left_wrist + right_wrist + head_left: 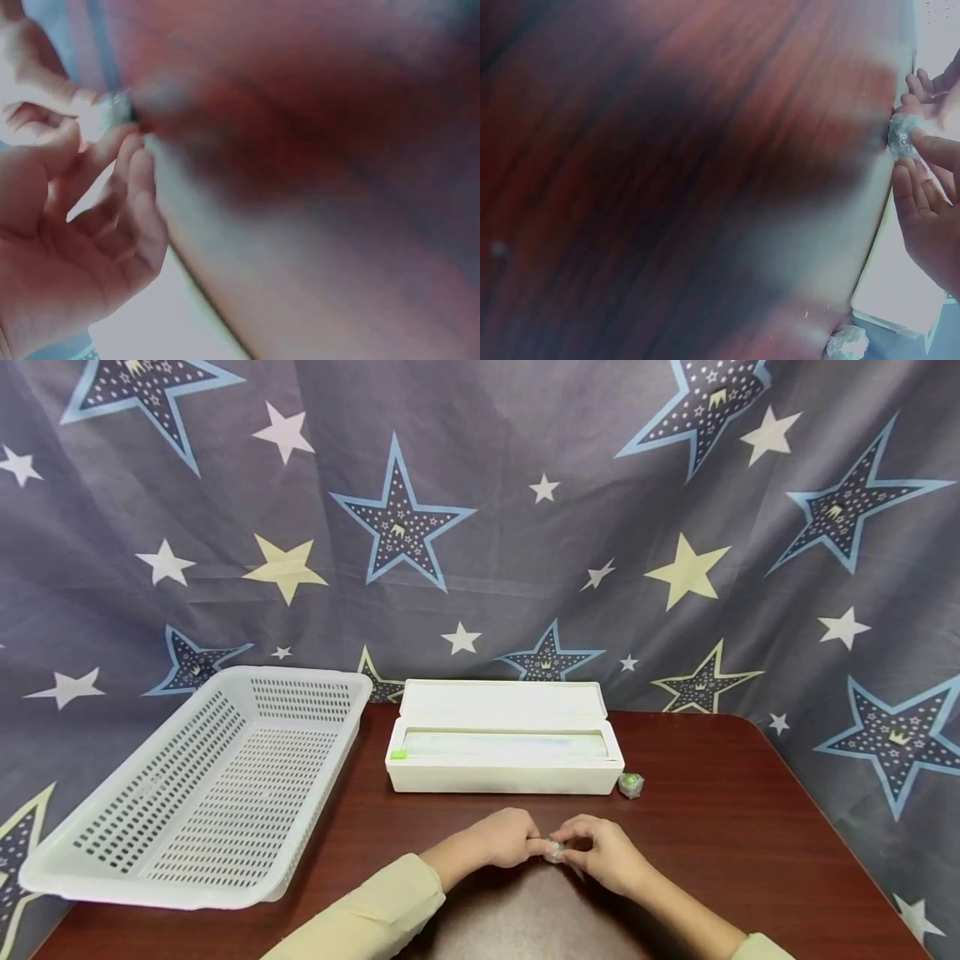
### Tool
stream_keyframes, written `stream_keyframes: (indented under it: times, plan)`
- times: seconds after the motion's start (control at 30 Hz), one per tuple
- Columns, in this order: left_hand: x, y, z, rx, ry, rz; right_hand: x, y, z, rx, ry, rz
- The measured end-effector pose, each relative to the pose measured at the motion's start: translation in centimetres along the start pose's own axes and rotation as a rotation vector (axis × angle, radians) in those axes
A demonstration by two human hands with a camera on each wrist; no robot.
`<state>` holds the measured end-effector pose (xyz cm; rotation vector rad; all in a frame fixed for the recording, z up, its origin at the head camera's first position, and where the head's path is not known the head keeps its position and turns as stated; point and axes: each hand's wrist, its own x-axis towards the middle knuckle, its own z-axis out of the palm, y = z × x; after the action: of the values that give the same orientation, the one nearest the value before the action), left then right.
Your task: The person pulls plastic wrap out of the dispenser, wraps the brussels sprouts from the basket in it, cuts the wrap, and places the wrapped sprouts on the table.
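Observation:
A small lump in crinkled clear film (554,852) sits low over the table between both hands. My left hand (504,837) pinches it from the left with thumb and forefinger. From the other side my right hand (603,852) holds it between thumb and fingertips. In the right wrist view the lump (905,135) looks pale and shiny; what lies inside cannot be made out. A second film-wrapped lump (631,786), with green showing through, rests beside the right end of a long white cling film dispenser (504,779). The dispenser's lid stands raised, and a green slider (399,755) sits at its left.
A large white perforated plastic basket (300,827) stands along the left of the dark red-brown table (735,827). Behind the table hangs a grey curtain (510,568) printed with stars. The dispenser lies at the back, just beyond the hands.

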<state>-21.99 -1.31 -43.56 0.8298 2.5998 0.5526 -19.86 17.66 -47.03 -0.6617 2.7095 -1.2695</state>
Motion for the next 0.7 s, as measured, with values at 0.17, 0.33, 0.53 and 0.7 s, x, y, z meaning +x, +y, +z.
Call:
stream_keyframes:
  times: [0.17,0.33,0.53,0.7]
  plan:
    - [0.35,0.38,0.10,0.023,0.071,-0.126,0.20,-0.07,-0.01,0.024,-0.014,-0.005]
    - [0.85,0.11,-0.14,0.034,0.105,-0.141,0.17,-0.02,-0.26,0.112,-0.033,0.069]
    - [0.77,-0.19,-0.22,0.003,0.084,-0.112,-0.02,0.10,0.06,0.096,-0.007,0.122]
    - [0.59,-0.04,-0.14,0.043,0.062,-0.079,0.04,0.07,0.48,0.123,-0.004,0.130]
